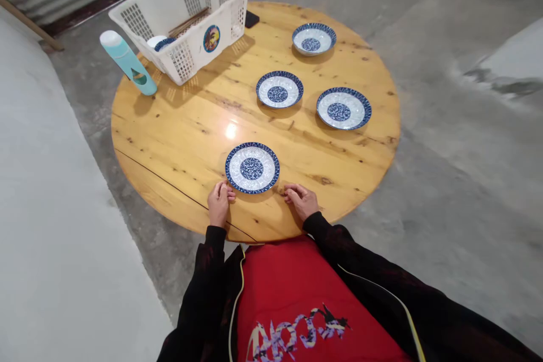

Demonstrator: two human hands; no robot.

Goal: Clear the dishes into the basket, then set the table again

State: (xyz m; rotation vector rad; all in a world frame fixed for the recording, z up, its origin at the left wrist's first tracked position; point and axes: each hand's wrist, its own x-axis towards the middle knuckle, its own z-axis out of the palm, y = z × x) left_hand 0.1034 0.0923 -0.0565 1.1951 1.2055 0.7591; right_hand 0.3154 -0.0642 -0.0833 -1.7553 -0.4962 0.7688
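A round plate [251, 168] with a dark blue patterned rim and centre lies flat near the table's front edge. Just off its lower left rim is my left hand [219, 202], fingers loosely curled and close together; I cannot tell whether a fingertip touches the rim. To the plate's lower right, apart from it, my right hand [302, 200] rests with its fingers curled in. Neither hand shows anything in its grasp. Farther back on the table are three similar blue-and-white dishes: one in the middle [279, 90], one to the right [344, 108] and a deeper one at the back [314, 39].
The round wooden table [186, 141] has a dark seam at its front left. A white plastic basket [186, 48] at the back left holds dishware and thin brown sticks. Beside it stand a turquoise bottle [129, 65] and, behind, a dark flat object [251, 19].
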